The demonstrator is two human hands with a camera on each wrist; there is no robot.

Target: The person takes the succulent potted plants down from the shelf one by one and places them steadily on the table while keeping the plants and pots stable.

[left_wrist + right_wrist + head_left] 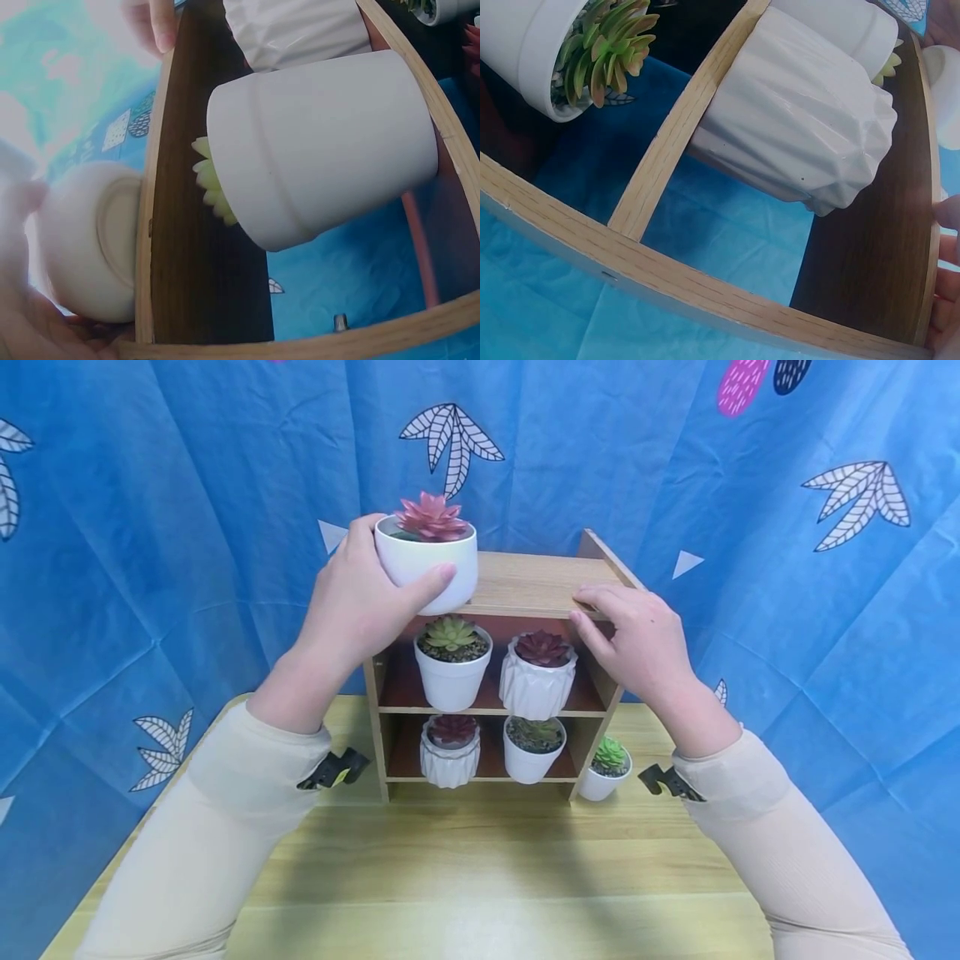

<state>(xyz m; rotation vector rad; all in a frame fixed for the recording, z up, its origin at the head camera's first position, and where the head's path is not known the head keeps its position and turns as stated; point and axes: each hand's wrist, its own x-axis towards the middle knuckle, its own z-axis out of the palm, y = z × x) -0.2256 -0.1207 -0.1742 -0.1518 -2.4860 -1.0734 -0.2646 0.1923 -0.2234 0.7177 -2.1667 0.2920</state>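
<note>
My left hand [360, 593] grips a white round pot with a pink succulent [431, 556], fingers on its far side and thumb across its front. The pot is at the left end of the wooden shelf's [532, 583] top board; the left wrist view shows its base beside the board edge. At the shelf's upper right front corner, my right hand [637, 631] holds the board, thumb by its front edge. Below the board stand a white pot with a green succulent [452, 672] and a ridged white pot with a dark red succulent [537, 681].
On the lower tier are a ridged pot with a dark red plant [450, 760] and a smooth pot with a green plant [534, 756]. Another small green potted plant [606, 772] stands on the table [480, 877] right of the shelf. A blue patterned curtain [247, 485] hangs behind.
</note>
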